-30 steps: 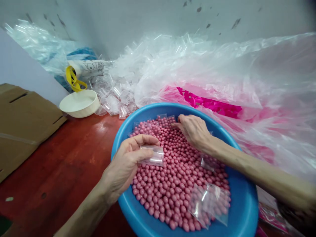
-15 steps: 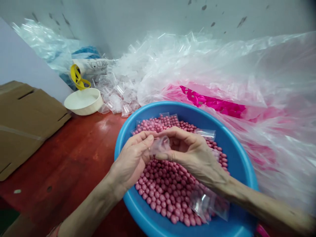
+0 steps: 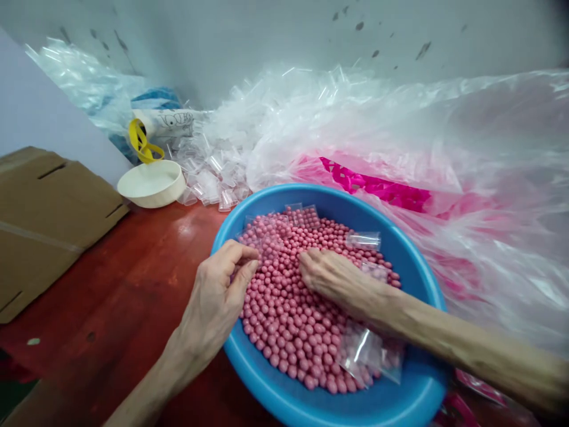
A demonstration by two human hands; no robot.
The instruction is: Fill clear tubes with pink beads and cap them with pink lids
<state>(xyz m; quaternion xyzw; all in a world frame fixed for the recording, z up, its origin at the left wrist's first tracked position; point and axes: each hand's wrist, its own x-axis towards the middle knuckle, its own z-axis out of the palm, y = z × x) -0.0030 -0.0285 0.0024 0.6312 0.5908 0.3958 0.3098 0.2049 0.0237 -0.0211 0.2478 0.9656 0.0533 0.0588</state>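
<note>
Small packing workshop: worn red tabletop [image 3: 102,284], heaps of clear plastic bags [image 3: 208,178], blue basin [image 3: 284,193] of pink beads [image 3: 284,308], flattened cardboard [image 3: 53,219], scuffed bare wall [image 3: 267,35].

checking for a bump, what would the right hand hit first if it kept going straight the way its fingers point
The right hand seems to rest on the pink beads, so those come first. Beyond them, the small clear plastic bag looks next, though depth is hard to judge.

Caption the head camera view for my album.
Left hand and right hand over a round blue plastic basin of glossy pink beads and small clear plastic bags.
</note>
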